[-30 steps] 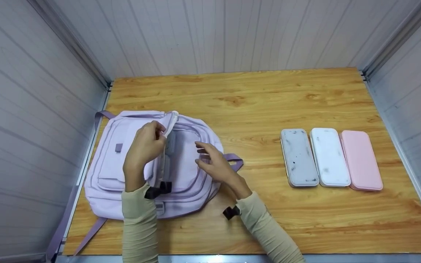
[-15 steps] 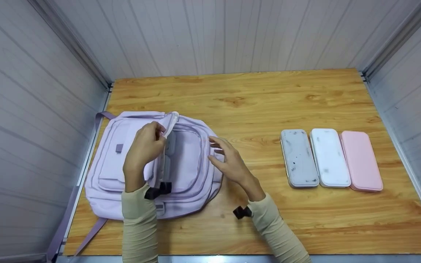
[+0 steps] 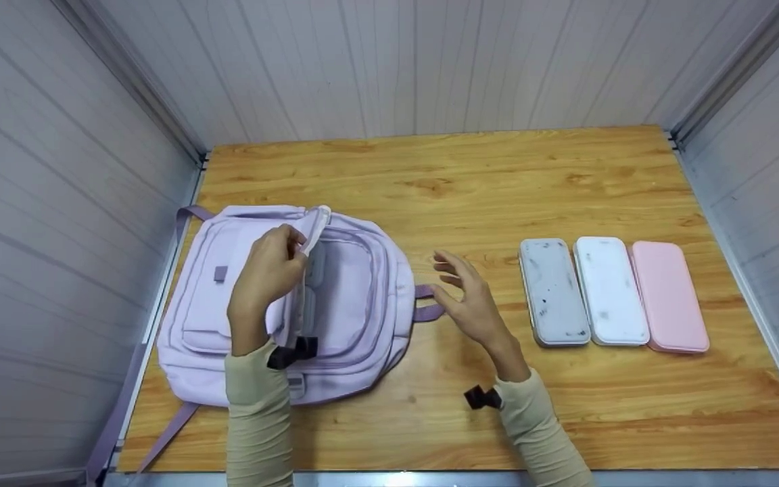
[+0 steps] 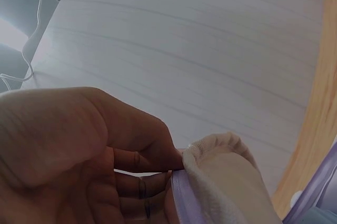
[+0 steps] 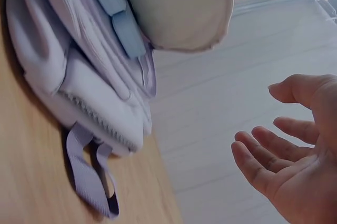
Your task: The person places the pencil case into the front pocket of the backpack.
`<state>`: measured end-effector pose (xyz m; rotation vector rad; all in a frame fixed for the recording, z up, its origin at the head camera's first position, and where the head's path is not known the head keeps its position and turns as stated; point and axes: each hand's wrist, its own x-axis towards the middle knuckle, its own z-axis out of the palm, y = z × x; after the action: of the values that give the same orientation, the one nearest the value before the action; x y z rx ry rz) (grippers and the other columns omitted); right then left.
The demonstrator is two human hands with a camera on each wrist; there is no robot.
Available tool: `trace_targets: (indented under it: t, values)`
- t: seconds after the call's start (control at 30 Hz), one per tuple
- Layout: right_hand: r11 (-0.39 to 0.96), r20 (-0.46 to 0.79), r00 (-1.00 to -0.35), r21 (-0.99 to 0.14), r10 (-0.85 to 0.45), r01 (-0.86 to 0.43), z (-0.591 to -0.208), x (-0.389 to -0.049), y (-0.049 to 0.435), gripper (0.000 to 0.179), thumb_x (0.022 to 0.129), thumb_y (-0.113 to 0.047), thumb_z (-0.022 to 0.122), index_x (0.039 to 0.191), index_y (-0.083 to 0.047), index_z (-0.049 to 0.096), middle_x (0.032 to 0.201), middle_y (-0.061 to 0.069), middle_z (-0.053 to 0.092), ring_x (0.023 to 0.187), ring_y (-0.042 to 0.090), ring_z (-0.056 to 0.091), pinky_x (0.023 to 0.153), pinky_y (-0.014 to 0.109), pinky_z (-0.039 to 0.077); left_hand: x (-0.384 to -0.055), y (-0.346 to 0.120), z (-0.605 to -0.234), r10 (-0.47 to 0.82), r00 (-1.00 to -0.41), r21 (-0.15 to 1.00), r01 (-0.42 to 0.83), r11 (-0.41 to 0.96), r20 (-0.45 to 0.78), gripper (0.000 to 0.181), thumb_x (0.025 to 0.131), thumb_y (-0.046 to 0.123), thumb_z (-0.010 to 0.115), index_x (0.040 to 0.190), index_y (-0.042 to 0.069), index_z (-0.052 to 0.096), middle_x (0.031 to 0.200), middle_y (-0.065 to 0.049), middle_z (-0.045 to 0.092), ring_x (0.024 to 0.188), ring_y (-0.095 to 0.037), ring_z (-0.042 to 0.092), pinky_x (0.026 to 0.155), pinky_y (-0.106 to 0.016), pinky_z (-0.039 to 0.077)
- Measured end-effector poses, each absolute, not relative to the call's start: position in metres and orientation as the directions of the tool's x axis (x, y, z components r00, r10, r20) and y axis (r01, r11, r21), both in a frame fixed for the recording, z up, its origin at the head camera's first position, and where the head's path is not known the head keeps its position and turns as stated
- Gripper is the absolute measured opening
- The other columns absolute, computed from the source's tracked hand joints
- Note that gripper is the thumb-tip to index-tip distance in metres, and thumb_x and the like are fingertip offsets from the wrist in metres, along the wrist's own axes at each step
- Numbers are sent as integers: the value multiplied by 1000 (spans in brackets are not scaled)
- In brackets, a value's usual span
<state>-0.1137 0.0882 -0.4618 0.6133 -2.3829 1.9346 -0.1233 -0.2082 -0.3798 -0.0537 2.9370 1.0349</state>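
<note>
A lavender backpack (image 3: 200, 297) lies on the table with its front pocket unzipped. My left hand (image 3: 268, 267) pinches the edge of the pocket flap (image 3: 318, 226) between thumb and fingers and holds it lifted; the left wrist view shows the flap's pale lining (image 4: 226, 176) beside the thumb. Inside the pocket, two blue-grey cases (image 5: 126, 29) show in the right wrist view, partly hidden by the flap. My right hand (image 3: 470, 301) is over the table just right of the backpack's purple top loop (image 3: 428, 312), fingers loosely bent and holding nothing.
To the right, a grey case (image 3: 555, 291), a white case (image 3: 610, 291) and a pink case (image 3: 670, 297) lie side by side on the wooden table (image 3: 430, 182). Pale panels (image 3: 389, 67) wall the table at the back and sides. Purple straps (image 3: 173, 433) trail off the backpack's left.
My right hand has moved rightward, from over the unzipped pocket to past the backpack's top loop. The left hand has stayed in place on the flap.
</note>
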Motion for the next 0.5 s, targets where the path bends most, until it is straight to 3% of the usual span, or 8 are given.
trace_targets:
  t: [0.5]
  values:
    - [198,209,-960,-949,-187,-245,-473,-109,127,52,89,2,60,137,5,43,135,23,48,123,43,48,101,52,41,-122,-208,-381,-22,-1000,625,-26,780,-15,25,84,2,46,104,-4,60,89,-13,55,80,-26,51,72,-36,41]
